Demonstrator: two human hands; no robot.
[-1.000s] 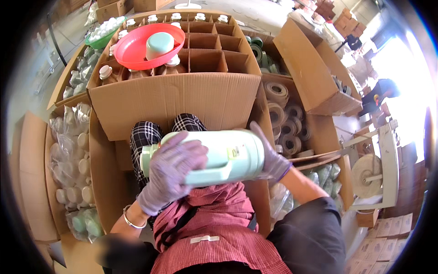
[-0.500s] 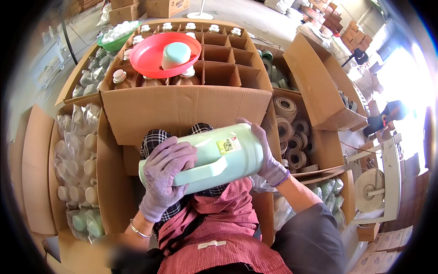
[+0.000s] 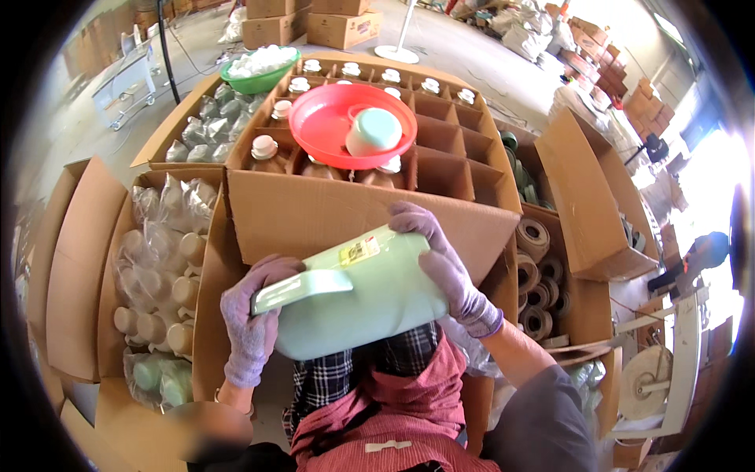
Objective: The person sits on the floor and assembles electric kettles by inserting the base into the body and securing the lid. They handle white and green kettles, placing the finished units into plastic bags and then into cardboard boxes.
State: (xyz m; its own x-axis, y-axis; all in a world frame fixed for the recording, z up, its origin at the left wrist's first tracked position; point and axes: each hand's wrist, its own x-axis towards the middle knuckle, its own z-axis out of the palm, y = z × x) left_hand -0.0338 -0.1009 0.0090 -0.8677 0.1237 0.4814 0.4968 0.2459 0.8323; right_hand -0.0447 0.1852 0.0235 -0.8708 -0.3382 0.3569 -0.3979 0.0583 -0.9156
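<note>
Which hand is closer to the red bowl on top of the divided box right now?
Right. The right hand grips the green jug's far end, just below the red bowl. The left hand holds the jug's near end, lower and farther off.

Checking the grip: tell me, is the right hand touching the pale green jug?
Touching. The head view shows the right hand, in a purple glove, spread flat on the pale green jug, fingers wrapped over its upper end.

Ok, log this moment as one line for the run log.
left hand: grips jug end | right hand: grips far side | pale green jug: held sideways over lap | divided carton: ahead, red bowl on top
</note>
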